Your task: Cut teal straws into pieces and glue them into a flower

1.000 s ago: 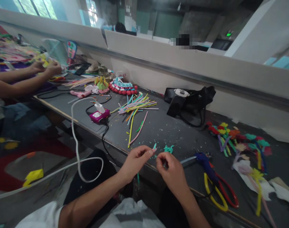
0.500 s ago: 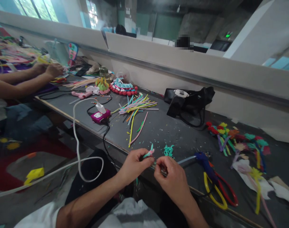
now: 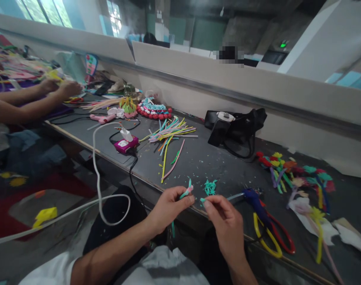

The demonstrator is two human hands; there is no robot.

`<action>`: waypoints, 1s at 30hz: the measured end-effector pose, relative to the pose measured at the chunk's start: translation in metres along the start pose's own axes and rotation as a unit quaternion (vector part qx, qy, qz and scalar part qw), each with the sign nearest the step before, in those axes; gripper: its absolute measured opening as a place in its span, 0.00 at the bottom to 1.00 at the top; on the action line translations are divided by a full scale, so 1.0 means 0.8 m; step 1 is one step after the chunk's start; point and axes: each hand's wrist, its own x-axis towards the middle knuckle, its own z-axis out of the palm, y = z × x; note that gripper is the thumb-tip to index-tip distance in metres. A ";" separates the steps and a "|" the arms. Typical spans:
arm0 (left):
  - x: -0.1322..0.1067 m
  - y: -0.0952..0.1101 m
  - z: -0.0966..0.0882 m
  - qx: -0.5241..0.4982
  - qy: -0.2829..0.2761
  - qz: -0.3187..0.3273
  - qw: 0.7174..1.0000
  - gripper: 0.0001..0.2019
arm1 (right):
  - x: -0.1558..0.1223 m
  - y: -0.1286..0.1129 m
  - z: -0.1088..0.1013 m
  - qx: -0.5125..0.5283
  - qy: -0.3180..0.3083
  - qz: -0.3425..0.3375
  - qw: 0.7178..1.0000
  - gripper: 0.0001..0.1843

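Over the table's front edge, my left hand [image 3: 170, 208] pinches a teal pipe-cleaner stem with a pink tip [image 3: 189, 190] between thumb and fingers. A teal strand hangs below that hand. Just right of it, my right hand [image 3: 226, 221] holds a small teal pipe-cleaner piece [image 3: 202, 200] between thumb and forefinger, apart from the stem. Behind the hands lies a small pile of cut teal pieces [image 3: 210, 187]. A blue glue gun [image 3: 253, 199] with a clear glue stick rests right of my right hand, partly over a tool with yellow and red handles [image 3: 267, 241].
Loose pipe cleaners [image 3: 171, 132] lie mid-table, near a purple power socket [image 3: 126, 145] with a white cable. Behind are a black bag [image 3: 242, 128] and a beaded red-blue piece [image 3: 153, 109]. Pipe-cleaner flowers [image 3: 295, 174] lie at right. Another person's hands [image 3: 61, 88] work at left.
My right hand has moved slightly right and lower, away from my left hand, and the small teal piece now shows at its fingertips. My left hand stays nearly in place.
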 end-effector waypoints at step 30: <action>-0.018 0.024 0.003 0.057 -0.011 0.067 0.996 0.16 | 0.003 -0.029 -0.005 -0.071 -0.020 -0.140 0.987 0.05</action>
